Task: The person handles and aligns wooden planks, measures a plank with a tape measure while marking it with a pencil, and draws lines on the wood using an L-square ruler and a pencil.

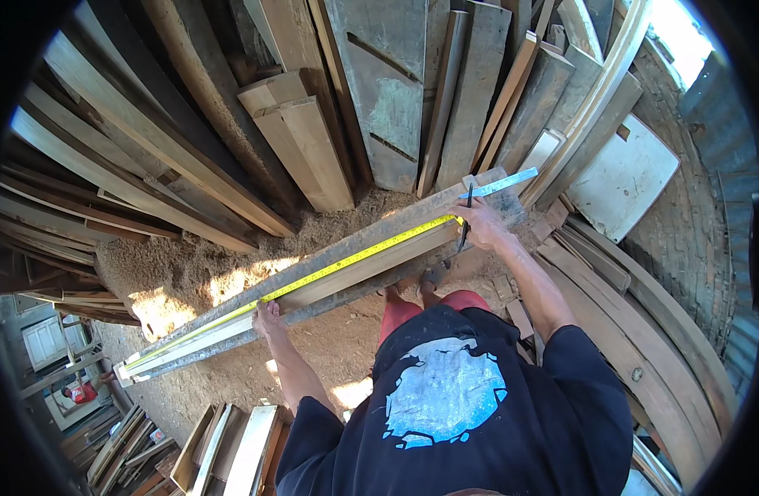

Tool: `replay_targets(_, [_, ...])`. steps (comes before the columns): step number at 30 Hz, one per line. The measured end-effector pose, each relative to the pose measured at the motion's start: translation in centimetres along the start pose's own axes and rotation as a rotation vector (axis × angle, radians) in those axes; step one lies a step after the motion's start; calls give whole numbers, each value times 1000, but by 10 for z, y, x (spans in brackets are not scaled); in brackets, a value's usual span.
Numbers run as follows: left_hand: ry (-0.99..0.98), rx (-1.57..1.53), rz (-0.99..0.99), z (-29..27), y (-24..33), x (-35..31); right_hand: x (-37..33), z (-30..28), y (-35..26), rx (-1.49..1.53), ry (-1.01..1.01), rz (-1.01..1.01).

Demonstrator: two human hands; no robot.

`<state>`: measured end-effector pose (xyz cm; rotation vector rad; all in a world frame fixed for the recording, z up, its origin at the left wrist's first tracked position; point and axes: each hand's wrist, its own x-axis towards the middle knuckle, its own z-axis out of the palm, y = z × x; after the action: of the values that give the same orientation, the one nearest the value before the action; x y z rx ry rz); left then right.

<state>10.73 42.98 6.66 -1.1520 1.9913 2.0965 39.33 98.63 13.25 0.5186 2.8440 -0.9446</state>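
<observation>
A long pale wooden board [371, 266] lies slantwise on a narrow grey beam [313, 257] in front of me. Along the board stretches a yellow tape measure [359, 250], its blade running on past my left hand to the far left end. My left hand [268, 321] is closed at the board's near edge, fingertips on the tape. My right hand [483, 225] is at the right end of the tape, gripping a thin dark pencil-like stick [467, 217]. Just beyond it, a light metal straightedge [505, 183] lies across the beam's end. The tape's case cannot be made out.
Many planks [292, 140] lean upright along the far side, over heaped sawdust [181, 269]. Curved stacked timbers [644, 331] are close on my right. A white panel [623, 178] stands at the right. Cut boards [230, 450] lie near left; a person in red [83, 392] is far left.
</observation>
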Motion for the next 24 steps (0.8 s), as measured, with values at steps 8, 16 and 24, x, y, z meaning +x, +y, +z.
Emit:
replay_targets(8, [2,4,-4,1,-1,-1,2,-5,-2,-14,-31,-8])
replay_targets(16, [20,26,-12,-1,-2,4,5,-10,-7,16,-68,28])
replay_targets(24, [-11,21,-11,-5,-1,5,8,-8,-6,-3,-87,29])
